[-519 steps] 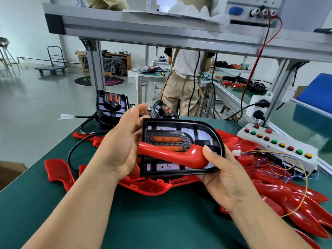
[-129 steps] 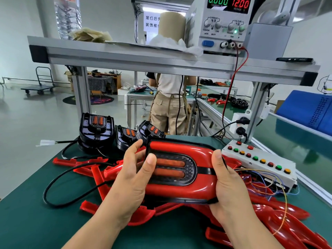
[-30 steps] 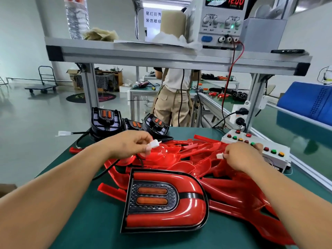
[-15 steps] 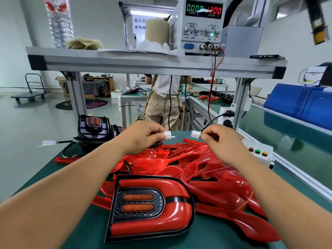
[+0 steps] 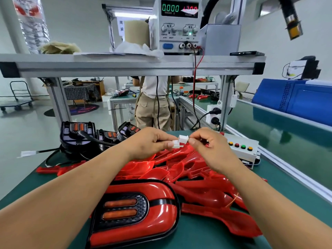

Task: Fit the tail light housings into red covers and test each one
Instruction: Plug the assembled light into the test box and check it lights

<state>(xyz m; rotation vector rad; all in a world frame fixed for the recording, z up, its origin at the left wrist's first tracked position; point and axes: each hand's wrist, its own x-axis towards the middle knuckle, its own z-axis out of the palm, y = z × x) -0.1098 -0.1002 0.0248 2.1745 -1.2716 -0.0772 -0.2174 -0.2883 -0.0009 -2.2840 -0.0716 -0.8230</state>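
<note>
Nearer than before, my left hand (image 5: 149, 143) pinches the lower white connector (image 5: 176, 144), touching the upper white connector (image 5: 183, 138) that my right hand (image 5: 209, 145) pinches.

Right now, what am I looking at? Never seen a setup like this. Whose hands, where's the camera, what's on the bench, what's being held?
There is no robot here. One camera is worn on a person's head and looks down at their own two bare hands. The left hand pinches a white plug, and the right hand pinches a mating plug. The two plugs meet, but I cannot tell whether they are fully joined. On the green mat, nearest the camera, lies an assembled tail light with its red cover on. Behind it is a heap of loose red covers. At the back left stand black housings with cables. To the right sits a button box, and on the shelf above is a power supply with lit displays.
</note>
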